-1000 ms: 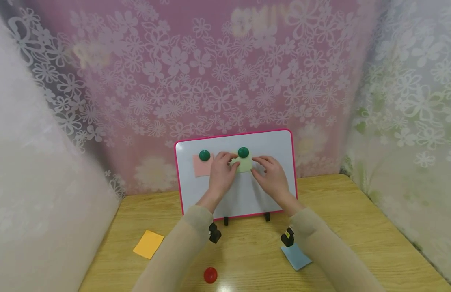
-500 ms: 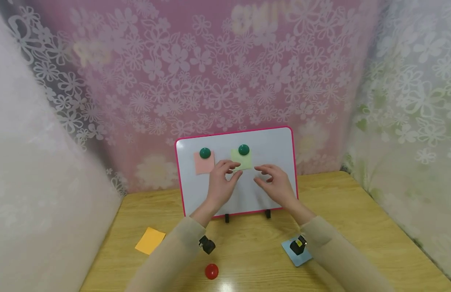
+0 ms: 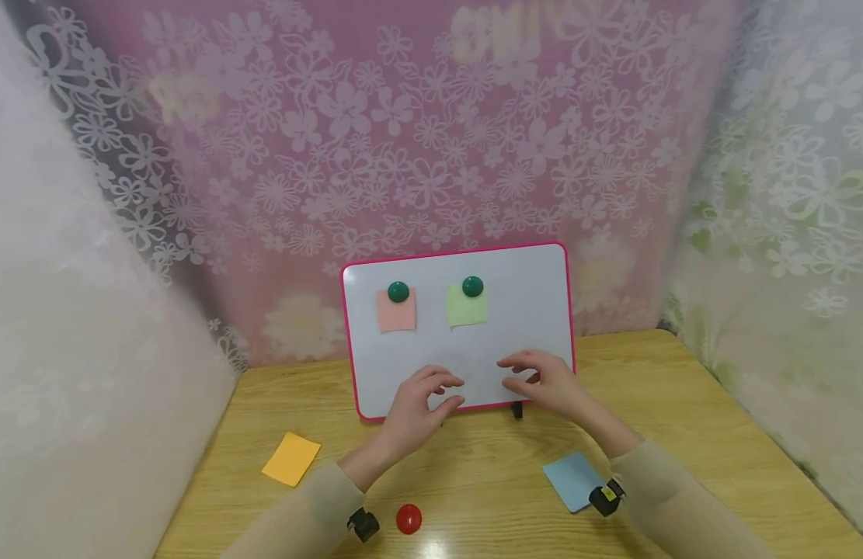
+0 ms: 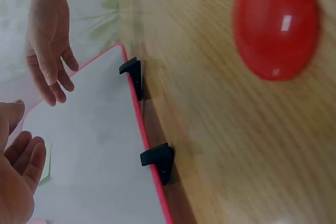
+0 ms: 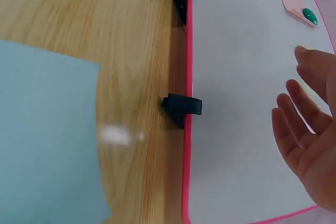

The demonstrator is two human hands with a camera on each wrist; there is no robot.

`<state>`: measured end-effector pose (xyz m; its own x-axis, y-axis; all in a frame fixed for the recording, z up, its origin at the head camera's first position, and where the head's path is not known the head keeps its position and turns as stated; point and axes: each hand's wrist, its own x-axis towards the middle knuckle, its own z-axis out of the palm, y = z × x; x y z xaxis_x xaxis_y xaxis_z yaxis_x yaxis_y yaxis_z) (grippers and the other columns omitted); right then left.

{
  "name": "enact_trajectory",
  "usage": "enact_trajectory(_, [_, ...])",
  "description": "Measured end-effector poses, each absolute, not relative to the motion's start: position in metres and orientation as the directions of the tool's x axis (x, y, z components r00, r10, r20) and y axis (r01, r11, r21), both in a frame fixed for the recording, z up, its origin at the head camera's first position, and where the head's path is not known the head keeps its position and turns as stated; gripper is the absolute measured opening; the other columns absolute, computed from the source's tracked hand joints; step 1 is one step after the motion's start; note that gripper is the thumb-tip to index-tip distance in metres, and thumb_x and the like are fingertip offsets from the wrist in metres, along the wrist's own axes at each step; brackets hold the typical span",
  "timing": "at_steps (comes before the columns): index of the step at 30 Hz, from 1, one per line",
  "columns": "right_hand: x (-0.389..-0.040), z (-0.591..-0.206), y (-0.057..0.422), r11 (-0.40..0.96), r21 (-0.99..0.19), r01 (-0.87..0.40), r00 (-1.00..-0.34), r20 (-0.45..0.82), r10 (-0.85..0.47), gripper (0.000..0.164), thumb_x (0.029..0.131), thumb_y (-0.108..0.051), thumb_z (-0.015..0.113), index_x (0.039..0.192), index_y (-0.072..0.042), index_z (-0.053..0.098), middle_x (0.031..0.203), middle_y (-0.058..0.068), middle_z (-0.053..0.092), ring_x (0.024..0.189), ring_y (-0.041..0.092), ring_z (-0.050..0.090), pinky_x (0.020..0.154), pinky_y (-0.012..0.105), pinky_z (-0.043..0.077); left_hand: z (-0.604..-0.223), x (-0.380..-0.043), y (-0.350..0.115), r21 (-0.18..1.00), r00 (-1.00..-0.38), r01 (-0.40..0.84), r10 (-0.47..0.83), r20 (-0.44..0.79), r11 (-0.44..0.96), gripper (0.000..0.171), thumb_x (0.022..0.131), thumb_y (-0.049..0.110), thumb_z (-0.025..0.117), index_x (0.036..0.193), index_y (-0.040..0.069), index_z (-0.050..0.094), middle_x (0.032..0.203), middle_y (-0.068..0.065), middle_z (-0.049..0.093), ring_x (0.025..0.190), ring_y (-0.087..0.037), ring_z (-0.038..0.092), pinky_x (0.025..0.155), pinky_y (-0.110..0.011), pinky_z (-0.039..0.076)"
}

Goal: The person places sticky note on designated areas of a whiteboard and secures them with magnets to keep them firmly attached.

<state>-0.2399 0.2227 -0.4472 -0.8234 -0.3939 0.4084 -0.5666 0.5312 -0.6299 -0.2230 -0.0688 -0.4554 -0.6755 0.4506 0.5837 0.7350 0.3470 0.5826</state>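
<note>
A pink-edged whiteboard (image 3: 529, 310) leans back on the table, held at its lower edge by black stand feet (image 4: 160, 157). On it a pink sticky note (image 3: 396, 314) and a pale green sticky note (image 3: 466, 309) hang side by side, each under a green round magnet (image 3: 472, 286). My left hand (image 3: 419, 407) hovers before the board's lower part, fingers loosely bent around nothing. To its right, my right hand (image 3: 543, 380) is likewise relaxed and holds nothing, in front of the board's lower right.
A red round magnet (image 3: 408, 519) lies on the wooden table (image 3: 473, 481) near the front. An orange sticky note (image 3: 291, 459) is at the left, a blue sticky note (image 3: 572, 480) at the right under the right wrist camera. Flowered curtains (image 3: 431, 140) surround the table.
Both hands have drawn down and apart from the green note toward the board's lower edge. The notes and magnets on the board have stayed in place.
</note>
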Motion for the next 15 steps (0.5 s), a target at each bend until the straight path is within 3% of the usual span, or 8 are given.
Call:
enact_trajectory(3, [-0.235,-0.45,0.229,0.541,-0.628,-0.559,-0.826,0.369,-0.426,0.029,0.097,-0.012,0.08,0.123,0.0,0.076,0.121,0.011,0.074,0.105,0.039,0.069,0.08,0.038,0.062,-0.462,-0.217,-0.076,0.614,-0.691,0.713,0.49,0.532,0.34,0.02,0.096,0.01,0.083,0.115,0.01,0.078,0.114,-0.002,0.071,0.106,-0.024,0.069,0.088,-0.037,0.061])
enact_trajectory(9, [-0.224,-0.453,0.242,0.551,-0.649,-0.524,-0.843,0.304,-0.444,0.029,0.099,-0.013,0.078,0.125,0.0,0.076,0.124,0.012,0.072,0.107,0.04,0.068,0.082,0.036,0.062,-0.47,-0.205,-0.092,0.648,-0.713,0.676,0.532,0.457,0.351,0.018,0.097,0.012,0.082,0.114,0.012,0.078,0.114,-0.001,0.072,0.1,-0.014,0.066,0.087,-0.045,0.061])
enact_trajectory(15, [-0.214,-0.459,0.26,0.553,-0.645,-0.527,-0.842,0.31,-0.441,0.027,0.098,-0.009,0.079,0.123,0.0,0.076,0.121,0.014,0.074,0.106,0.042,0.068,0.08,0.034,0.062,-0.476,-0.193,-0.111,0.659,-0.725,0.651,0.568,0.39,0.377,0.02,0.098,0.018,0.082,0.117,0.016,0.077,0.116,0.006,0.071,0.105,-0.018,0.067,0.088,-0.038,0.06])
